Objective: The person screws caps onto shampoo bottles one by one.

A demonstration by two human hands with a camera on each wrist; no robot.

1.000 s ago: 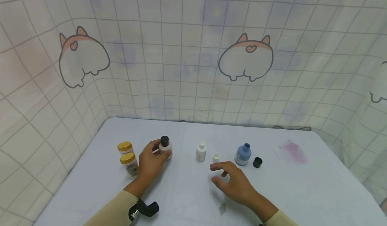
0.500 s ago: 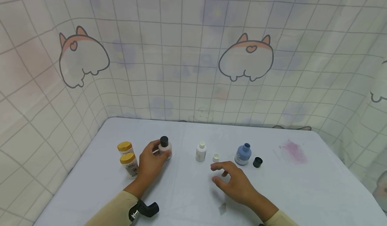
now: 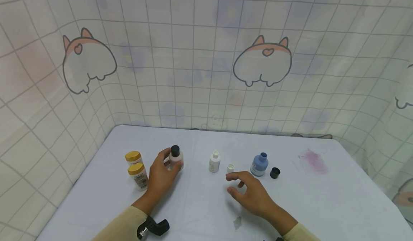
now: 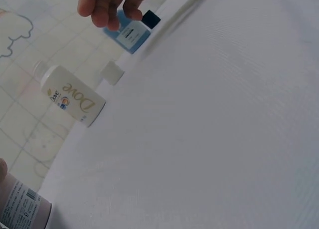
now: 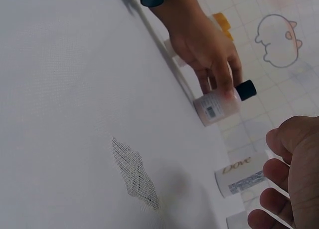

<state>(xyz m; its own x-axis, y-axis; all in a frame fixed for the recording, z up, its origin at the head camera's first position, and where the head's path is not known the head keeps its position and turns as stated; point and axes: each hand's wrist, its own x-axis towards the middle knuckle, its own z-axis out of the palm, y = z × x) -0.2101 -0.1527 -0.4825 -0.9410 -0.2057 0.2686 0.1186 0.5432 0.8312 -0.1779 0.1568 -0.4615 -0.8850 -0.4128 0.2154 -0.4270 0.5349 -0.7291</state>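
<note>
My left hand grips a pale pink bottle that stands upright with a black cap on its top. In the right wrist view, the fingers of that hand wrap the body of the bottle. My right hand holds nothing; its fingers are loosely bent above the table, near a small white cap. Just left of the cap stands an uncapped white Dove bottle. Beyond the right hand is a blue bottle with its neck uncovered, and a black cap lies beside it.
Two white bottles with yellow lids, a rear one and a front one, stand left of my left hand. The white table has a pink stain at the right. A grid-patterned curtain hangs behind it.
My right hand has drifted very slightly to the right. The left hand keeps its grip on the pink bottle, and the other bottles and caps have not moved.
</note>
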